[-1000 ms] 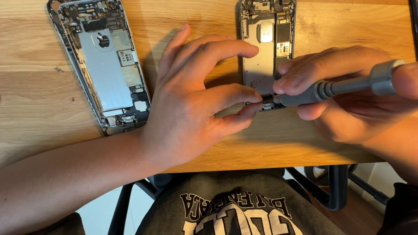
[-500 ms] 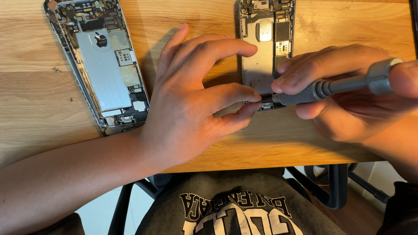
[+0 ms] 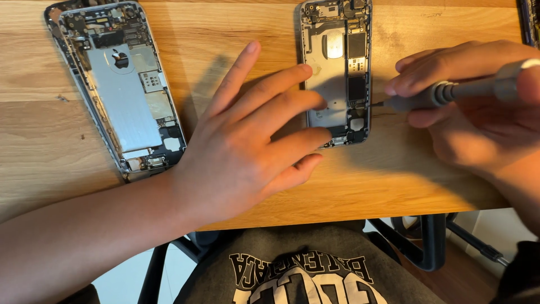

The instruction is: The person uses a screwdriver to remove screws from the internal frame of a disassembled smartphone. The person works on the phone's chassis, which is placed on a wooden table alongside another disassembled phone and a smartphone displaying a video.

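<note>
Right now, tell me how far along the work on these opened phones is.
Done: both phones lie face-open on the wooden table, boards bare; the left phone lies untouched. In hand: the left hand steadies the right phone while the right hand holds the screwdriver, tip at its right edge. Left: boards and small parts are still inside both housings.

We have one view, worn on the head, looking steeply down and close on the worktop (image 3: 225, 34); its near edge runs at 6 o'clock, our lap below.
</note>
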